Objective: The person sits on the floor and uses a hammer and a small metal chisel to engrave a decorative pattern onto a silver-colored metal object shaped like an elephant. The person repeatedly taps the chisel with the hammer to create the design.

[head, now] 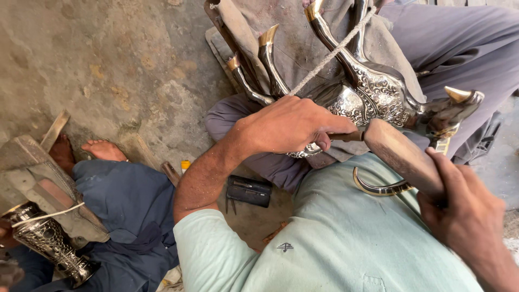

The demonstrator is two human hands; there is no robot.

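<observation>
From the head cam I see my left hand point(289, 127) clenched around a thin metal punch point(346, 136), its fingers point(324, 141) wrapped tight on the shank. The punch tip sits against the silver animal figure point(373, 97), an ornate embossed piece with gold-tipped legs pointing up and gold-tipped horns to the right. The figure lies on its side across my lap on a grey cloth point(292, 48), tied down by a rope point(330, 54) running diagonally over its body.

My right hand point(470, 216) is grasping a wooden mallet point(403, 154) by the lower end; the mallet head is touching or just beside the punch's rear end, I can't tell which. A curved horn-shaped piece point(378, 188), silver with a gold band, rests on my pale green shirt point(335, 238) just below the mallet.

On the floor point(108, 65) between my knee and the neighbour sits a small black case point(248, 190). At left, another person in dark blue clothing point(130, 211) sits barefoot, foot point(102, 150) on the concrete. Beside them is an embossed silver vase point(51, 246) roped onto a padded wooden block point(43, 186). A small yellow object point(185, 165) lies near their knee; too small to identify.
</observation>
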